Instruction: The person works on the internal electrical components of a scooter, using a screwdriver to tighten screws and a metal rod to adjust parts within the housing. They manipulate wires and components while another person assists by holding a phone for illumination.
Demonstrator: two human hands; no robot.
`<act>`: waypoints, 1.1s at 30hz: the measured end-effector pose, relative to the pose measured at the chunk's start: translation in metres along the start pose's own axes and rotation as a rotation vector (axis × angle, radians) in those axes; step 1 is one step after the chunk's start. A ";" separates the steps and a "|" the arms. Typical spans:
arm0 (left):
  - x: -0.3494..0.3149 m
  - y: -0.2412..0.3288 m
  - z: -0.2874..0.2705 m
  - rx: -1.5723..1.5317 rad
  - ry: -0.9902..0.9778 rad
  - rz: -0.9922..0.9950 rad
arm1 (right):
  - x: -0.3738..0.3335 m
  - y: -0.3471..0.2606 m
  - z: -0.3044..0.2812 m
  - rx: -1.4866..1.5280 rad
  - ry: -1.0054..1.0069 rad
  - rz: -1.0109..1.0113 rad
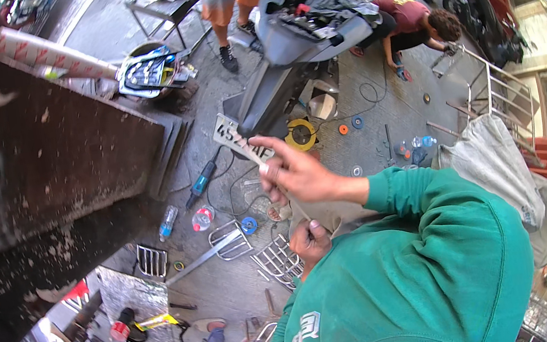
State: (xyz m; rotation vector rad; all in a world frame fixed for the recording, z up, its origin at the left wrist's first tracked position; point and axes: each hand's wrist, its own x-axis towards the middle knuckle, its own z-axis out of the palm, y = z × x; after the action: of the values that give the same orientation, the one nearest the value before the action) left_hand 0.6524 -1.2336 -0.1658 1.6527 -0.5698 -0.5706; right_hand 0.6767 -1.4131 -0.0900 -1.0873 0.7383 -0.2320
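My right hand (293,174) is closed around a white licence plate (228,134) with dark characters, which slants away toward the upper left. Its fingers cover part of the plate's face. Lower down, close to my body, my left hand (310,241) is closed with the thumb up. A thin pale edge runs between the two hands and seems to belong to the same plate. Beyond the plate lies a dark metal piece (256,100). A blue angle grinder (202,181) rests on the ground left of my hands.
Metal racks (231,242), bottles (168,222), discs (300,135) and cables litter the ground. A big rusty metal box (53,146) stands at left. Ahead is a grey motor scooter (311,18). One person (400,24) crouches at right; another (221,10) stands behind the scooter.
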 end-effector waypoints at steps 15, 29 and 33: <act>0.291 0.172 0.157 -0.416 -0.346 0.888 | 0.144 -0.118 -0.390 -0.977 0.261 -0.198; 0.339 0.198 0.224 -0.357 -0.733 0.983 | 0.172 -0.144 -0.408 -1.009 0.143 -0.168; 0.345 0.192 0.223 -0.330 -0.781 0.949 | 0.199 -0.138 -0.400 -1.094 0.109 -0.247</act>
State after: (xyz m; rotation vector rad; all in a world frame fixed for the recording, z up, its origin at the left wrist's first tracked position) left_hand 0.7579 -1.6515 -0.0266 0.6495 -1.6064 -0.5259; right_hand 0.5903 -1.8678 -0.1585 -2.2250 0.8368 -0.0807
